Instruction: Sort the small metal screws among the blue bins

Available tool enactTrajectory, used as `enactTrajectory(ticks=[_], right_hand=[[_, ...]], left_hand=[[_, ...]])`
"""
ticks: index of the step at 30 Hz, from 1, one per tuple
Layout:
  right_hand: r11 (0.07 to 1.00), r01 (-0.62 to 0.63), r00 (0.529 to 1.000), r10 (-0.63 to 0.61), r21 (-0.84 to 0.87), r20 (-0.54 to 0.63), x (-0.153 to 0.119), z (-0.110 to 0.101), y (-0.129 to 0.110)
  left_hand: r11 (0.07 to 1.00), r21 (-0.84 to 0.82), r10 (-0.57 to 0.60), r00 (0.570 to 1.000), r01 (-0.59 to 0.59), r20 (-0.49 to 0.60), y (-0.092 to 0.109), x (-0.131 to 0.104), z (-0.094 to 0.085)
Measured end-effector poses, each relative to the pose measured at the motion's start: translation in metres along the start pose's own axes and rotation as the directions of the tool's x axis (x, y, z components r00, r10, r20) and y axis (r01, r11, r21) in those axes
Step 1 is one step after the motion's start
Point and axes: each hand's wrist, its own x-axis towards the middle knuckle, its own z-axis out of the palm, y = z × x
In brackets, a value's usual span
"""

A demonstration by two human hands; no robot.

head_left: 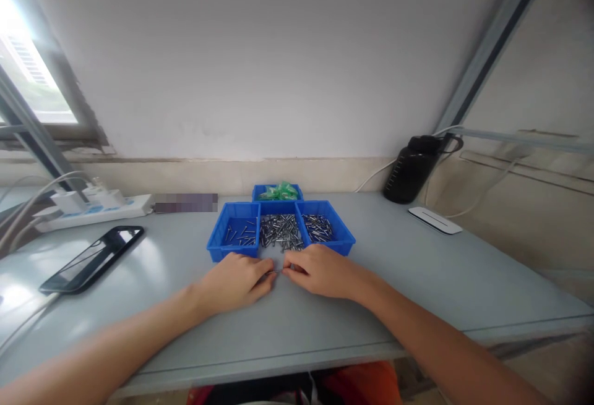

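Across grey tabletop (288, 334), at lower centre, our left hand (235, 280) and right hand (323, 271) (both angled inward) pinch a thin metal piece (277, 271).

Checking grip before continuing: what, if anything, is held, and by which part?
The left hand and right hand seemingly pinch a thin metal piece near opposite ends.

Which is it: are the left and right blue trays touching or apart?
Apart: the head view shows metal pieces between the left tray and right tray.
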Motion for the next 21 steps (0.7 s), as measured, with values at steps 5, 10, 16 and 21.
enactTrajectory(ticks=[5, 10, 16, 21], right_hand=[[1.0, 0.0, 0.999, 0.001, -0.022, 0.035, 0.0004, 0.0032, -0.0003], [0.999, 0.026, 0.999, -0.024, -0.032, 0.045, 0.0007, 0.006, 0.0001], [1.0, 0.01, 0.997, -0.01, -0.008, 0.079, 0.0008, 0.0044, -0.0004], [0.999, -0.051, 0.997, 0.051, -0.006, 0.065, 0.0003, 0.0005, -0.0003]], left_hand=[[1.0, -0.001, -0.021, 0.999, 0.021, -0.026, -0.0001, -0.0005, -0.0008], [0.996, -0.085, 0.023, 0.995, -0.031, -0.095, 0.0008, -0.0009, -0.0015], [0.988, -0.131, 0.065, 0.991, -0.08, -0.113, 0.0012, -0.0002, -0.0024], [0.996, -0.081, 0.037, 0.995, -0.045, -0.095, -0.0005, 0.0, -0.003]])
